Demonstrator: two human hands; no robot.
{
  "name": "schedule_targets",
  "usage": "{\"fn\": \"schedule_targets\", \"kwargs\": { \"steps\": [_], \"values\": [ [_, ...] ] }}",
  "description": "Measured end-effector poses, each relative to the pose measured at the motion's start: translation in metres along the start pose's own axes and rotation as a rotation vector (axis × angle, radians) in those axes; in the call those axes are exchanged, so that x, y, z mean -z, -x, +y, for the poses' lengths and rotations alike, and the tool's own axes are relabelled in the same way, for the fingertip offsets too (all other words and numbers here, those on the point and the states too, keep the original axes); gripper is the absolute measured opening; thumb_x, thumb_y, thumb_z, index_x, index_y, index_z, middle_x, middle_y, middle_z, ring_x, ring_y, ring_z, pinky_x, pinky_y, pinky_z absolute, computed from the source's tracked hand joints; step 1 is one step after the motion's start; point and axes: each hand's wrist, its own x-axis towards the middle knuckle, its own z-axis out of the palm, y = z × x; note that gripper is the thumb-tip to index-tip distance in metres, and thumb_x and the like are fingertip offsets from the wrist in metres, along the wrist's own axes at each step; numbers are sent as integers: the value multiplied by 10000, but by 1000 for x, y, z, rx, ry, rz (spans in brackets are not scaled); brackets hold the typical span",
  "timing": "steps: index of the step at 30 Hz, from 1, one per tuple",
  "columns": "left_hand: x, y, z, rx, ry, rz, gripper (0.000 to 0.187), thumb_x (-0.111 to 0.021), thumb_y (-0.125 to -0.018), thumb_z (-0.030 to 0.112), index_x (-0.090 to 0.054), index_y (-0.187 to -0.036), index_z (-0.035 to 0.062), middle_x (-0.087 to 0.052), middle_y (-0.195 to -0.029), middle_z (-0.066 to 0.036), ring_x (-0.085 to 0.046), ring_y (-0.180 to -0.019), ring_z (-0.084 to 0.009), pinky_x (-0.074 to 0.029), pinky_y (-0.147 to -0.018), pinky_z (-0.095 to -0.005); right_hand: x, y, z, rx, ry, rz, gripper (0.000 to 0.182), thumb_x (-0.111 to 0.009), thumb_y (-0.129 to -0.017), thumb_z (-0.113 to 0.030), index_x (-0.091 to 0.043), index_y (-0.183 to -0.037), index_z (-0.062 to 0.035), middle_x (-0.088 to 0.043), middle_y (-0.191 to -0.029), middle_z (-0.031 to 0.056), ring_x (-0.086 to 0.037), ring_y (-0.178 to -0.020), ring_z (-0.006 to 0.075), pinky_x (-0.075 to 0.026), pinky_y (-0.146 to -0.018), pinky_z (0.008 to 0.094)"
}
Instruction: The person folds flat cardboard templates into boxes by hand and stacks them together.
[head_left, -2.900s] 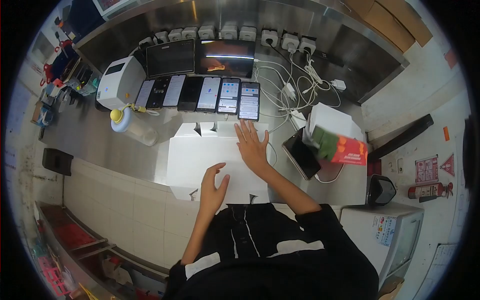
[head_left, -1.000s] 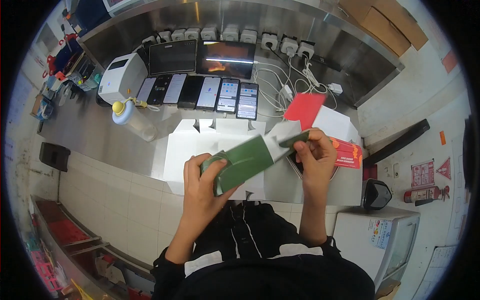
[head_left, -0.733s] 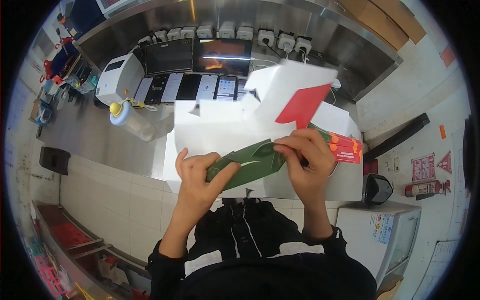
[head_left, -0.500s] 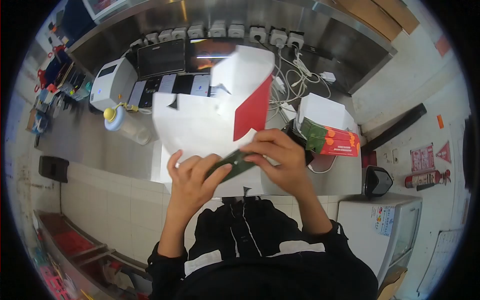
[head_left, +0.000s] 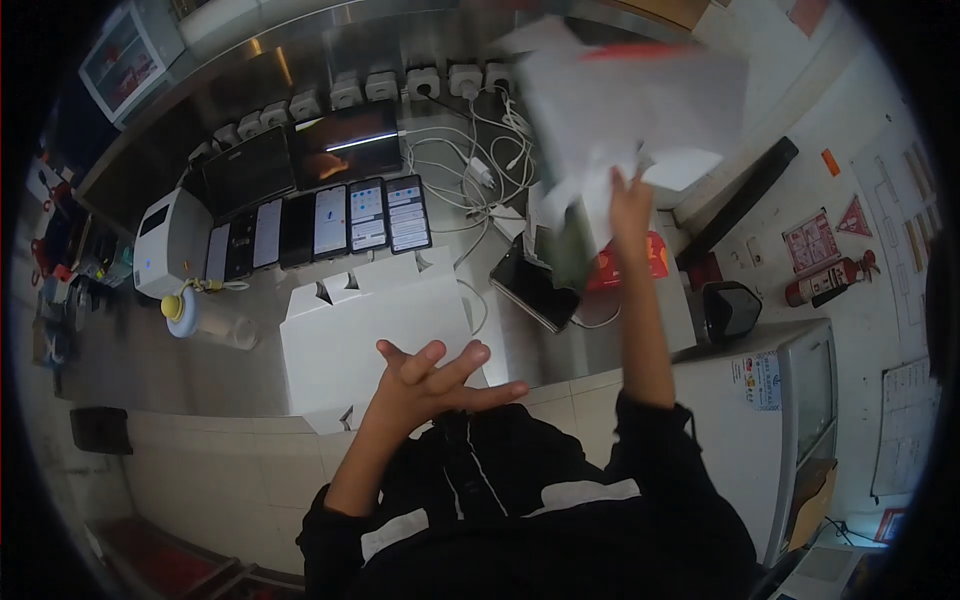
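Observation:
My left hand (head_left: 425,385) is open with spread fingers, just above the near edge of a flat white cardboard box blank (head_left: 375,325) on the steel counter. My right hand (head_left: 630,205) reaches out to the far right and grips an unfolded white carton (head_left: 640,110) by its lower edge. Motion blurs this carton, and some red shows along its top. Below it, a red and green box (head_left: 652,258) is partly covered. A dark phone (head_left: 535,288) lies between the two hands.
Several phones (head_left: 330,222) lie in a row before two tablets (head_left: 348,142). White cables (head_left: 470,165) tangle behind, by a row of chargers (head_left: 380,88). At left stand a label printer (head_left: 172,245) and a bottle (head_left: 215,325); a black bin (head_left: 730,310) is at right.
My right hand has carried the carton from in front of me to the upper right. My left hand has let go of the dark green piece and spread its fingers. The flat blank is uncovered.

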Motion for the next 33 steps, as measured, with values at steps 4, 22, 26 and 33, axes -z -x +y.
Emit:
{"fn": "schedule_targets", "kwargs": {
  "steps": [4,22,26,33],
  "values": [
    [8,13,9,107,73,-178,759,-725,-653,189,-320,-1221,487,-222,-1345,-35,-88,-1301,-323,18,-1030,-582,24,-86,144,221,452,-65,382,-518,-800,-182,-477,-1097,55,-550,-893,295,-530,-867,437,-419,-740,479],
    [-21,-15,28,409,669,-464,418,-649,-729,151,-545,-1134,160,-459,-1185,-157,-424,-1108,-309,-312,-937,-477,50,66,168,-296,845,418,405,-747,-626,-264,-580,-883,0,-612,-885,162,-584,-857,347,-462,-766,419],
    [-110,-7,66,1093,911,-700,477,-612,-774,332,-490,-1111,18,-570,-1034,-154,-546,-935,-256,-420,-794,-332,60,71,200,-425,711,58,539,-755,-603,-361,-588,-970,-3,-612,-964,188,-585,-907,350,-466,-786,414],
    [-146,-24,74,970,1254,-909,278,-655,-728,163,-534,-918,0,-602,-717,-86,-582,-592,-168,-460,-584,-267,70,71,192,-429,756,-1,561,-730,-631,-386,-586,-1020,-9,-602,-1008,202,-577,-945,352,-467,-784,414]
  ]
}}
